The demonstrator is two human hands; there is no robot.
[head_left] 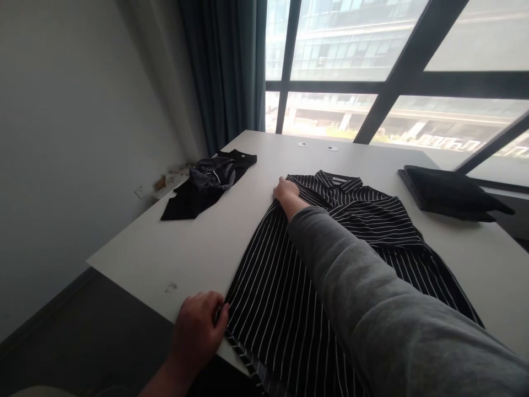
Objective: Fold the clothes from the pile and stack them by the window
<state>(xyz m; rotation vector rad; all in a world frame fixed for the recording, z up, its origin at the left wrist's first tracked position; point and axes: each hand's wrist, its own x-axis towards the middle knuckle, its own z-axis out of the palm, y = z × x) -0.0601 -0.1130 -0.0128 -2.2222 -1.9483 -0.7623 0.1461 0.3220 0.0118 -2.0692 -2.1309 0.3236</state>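
A black shirt with white stripes lies spread on the white table, its collar toward the window and its hem over the near edge. My left hand pinches the shirt's left edge near the hem. Farther up, my right hand is closed on the shirt at its left shoulder. My right arm, in a grey sleeve, reaches across the shirt and hides part of its middle and right side. The right hand's fingertips are partly hidden.
Dark crumpled clothing lies at the table's far left. A folded black item sits at the right, by the window. Two small white discs lie near the back edge of the white table. A dark curtain hangs behind.
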